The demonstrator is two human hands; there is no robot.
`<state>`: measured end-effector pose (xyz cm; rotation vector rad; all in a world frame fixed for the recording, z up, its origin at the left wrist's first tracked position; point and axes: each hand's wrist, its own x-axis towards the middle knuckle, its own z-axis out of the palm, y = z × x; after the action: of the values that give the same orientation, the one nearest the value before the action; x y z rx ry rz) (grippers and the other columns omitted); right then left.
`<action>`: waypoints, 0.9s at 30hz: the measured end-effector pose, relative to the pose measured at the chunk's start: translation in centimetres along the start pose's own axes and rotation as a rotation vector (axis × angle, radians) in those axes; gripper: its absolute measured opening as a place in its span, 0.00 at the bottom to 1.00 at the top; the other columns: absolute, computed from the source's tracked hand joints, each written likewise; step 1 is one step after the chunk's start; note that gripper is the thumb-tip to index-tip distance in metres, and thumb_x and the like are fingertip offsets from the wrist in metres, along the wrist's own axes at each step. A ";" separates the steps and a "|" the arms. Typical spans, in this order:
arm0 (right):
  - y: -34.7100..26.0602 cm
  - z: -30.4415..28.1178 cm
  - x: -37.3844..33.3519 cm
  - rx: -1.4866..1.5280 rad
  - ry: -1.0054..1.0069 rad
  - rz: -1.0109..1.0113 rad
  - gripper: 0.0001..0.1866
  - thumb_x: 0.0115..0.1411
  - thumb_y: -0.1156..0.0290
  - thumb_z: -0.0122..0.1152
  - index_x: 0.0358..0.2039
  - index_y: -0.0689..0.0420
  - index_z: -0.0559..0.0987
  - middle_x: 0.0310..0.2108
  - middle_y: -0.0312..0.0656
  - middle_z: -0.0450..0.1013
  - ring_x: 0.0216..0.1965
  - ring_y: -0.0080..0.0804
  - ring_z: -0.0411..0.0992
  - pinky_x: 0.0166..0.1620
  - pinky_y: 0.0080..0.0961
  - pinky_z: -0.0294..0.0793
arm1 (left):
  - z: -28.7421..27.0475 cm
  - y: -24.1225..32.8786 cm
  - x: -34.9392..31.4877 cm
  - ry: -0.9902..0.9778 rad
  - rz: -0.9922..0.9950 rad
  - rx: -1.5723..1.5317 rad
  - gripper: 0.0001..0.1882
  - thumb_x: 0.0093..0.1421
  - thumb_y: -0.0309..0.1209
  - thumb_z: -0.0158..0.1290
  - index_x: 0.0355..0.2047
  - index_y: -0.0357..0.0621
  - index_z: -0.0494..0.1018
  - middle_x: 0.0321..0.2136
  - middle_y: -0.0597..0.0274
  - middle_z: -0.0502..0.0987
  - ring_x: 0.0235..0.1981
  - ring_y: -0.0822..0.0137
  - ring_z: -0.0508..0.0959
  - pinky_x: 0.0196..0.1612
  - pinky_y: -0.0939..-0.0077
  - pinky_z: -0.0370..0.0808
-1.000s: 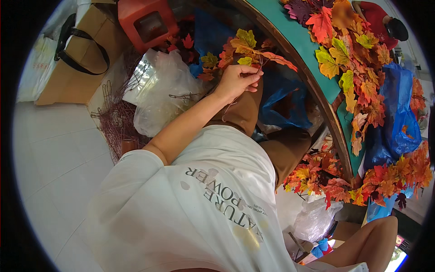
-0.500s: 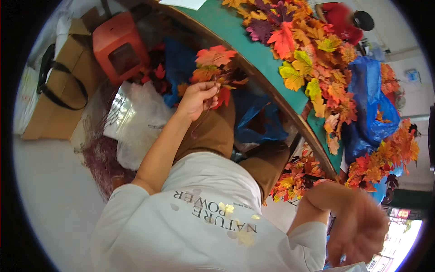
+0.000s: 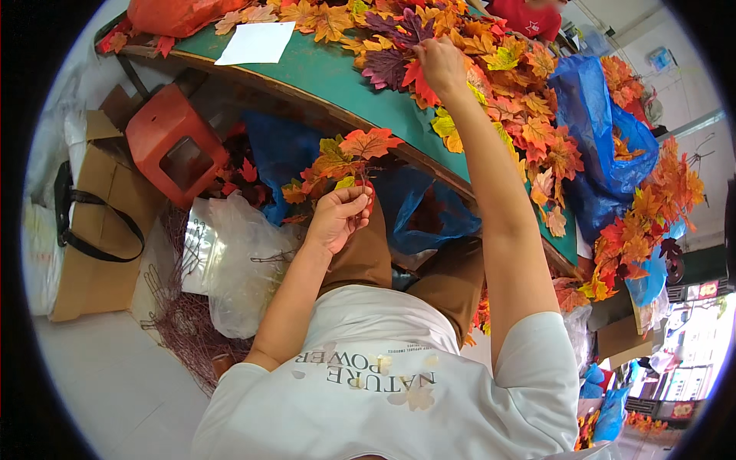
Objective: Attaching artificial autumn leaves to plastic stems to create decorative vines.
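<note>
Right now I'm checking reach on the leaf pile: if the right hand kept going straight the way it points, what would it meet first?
The right hand already touches a red fabric maple leaf; further on lies the heap of orange and purple fabric leaves on the green table. Depth is unclear.

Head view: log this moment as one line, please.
left hand: holds leaf sprig over lap | right hand: on red leaf in leaf pile | table: green | paper: on table
</note>
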<state>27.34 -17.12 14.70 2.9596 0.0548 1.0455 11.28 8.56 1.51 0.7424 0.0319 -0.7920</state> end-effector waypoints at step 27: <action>-10.2 -10.3 -27.4 1.549 -0.035 0.847 0.08 0.54 0.79 0.59 0.36 0.66 0.76 0.31 0.39 0.75 0.32 0.23 0.74 0.35 0.16 0.74 | 4.9 -5.1 -3.0 0.029 0.097 -0.019 0.10 0.56 0.23 0.54 0.39 0.39 0.72 0.30 0.63 0.75 0.26 0.74 0.75 0.28 0.83 0.75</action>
<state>-0.77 -7.96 5.38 4.5913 -0.8461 1.3955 4.65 5.10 3.02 0.7318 0.0292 -0.6877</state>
